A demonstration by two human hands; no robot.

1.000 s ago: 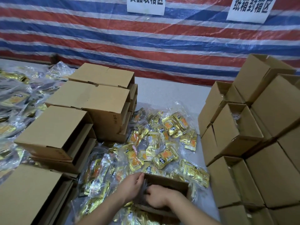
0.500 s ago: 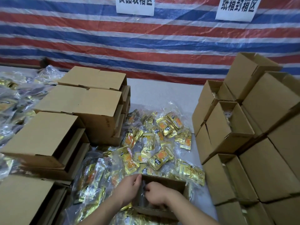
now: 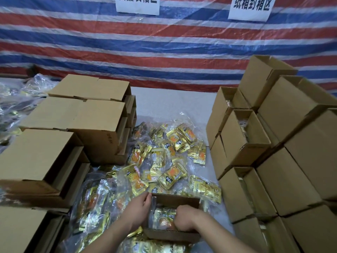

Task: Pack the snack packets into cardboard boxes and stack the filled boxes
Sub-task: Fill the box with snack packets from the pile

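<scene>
Head view. An open cardboard box (image 3: pixel 175 199) sits at the near centre of the table (image 3: pixel 173 105), amid a loose heap of snack packets (image 3: pixel 164 161) in gold and orange wrappers. One gold packet (image 3: pixel 162 217) lies inside the box. The left hand (image 3: pixel 139 209) rests against the box's left wall, fingers fairly straight and relaxed, holding nothing. The right hand (image 3: pixel 184 217) is inside the box with its fingers curled down onto the packet; whether they actually grasp it cannot be told.

Left of the heap: a closed-box stack (image 3: pixel 87 115) in several tiers, running from near to far and hemming in the packets on that side. Beyond it, at far left, more clear-wrapped packets (image 3: pixel 16 106).

Right: open boxes (image 3: pixel 246 136) piled on their sides, mouths toward the centre, some showing packets within.

Surface: pale grey tabletop. Backdrop: a red, white and blue striped tarpaulin (image 3: pixel 164 52) bearing two white paper signs (image 3: pixel 138 5).
</scene>
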